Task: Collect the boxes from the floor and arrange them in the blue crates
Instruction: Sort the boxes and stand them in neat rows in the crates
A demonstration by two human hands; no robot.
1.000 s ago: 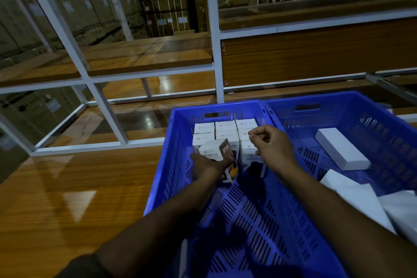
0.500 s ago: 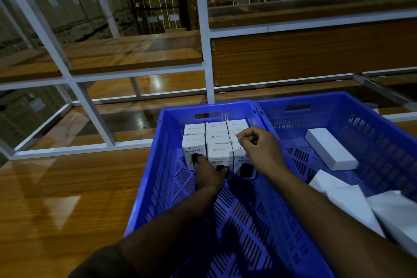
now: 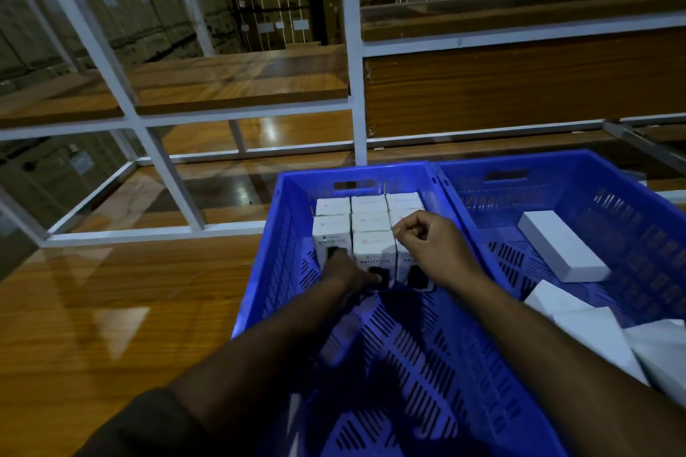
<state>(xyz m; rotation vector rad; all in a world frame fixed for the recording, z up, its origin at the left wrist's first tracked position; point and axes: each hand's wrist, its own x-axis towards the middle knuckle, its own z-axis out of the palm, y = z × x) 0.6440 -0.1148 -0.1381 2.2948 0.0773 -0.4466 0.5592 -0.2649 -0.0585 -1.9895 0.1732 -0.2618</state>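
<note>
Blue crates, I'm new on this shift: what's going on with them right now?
A person is packing small white boxes upright in rows at the far end of the left blue crate. The left hand touches the front row; the right hand, curled, rests above it. The right blue crate holds flat white boxes.

A glossy wooden surface [image 3: 111,308] carries two blue crates side by side, touching: the left crate [image 3: 260,271] and, just right of it, the right crate [image 3: 631,204]. Beyond the left crate stands a white frame [image 3: 163,174].
</note>
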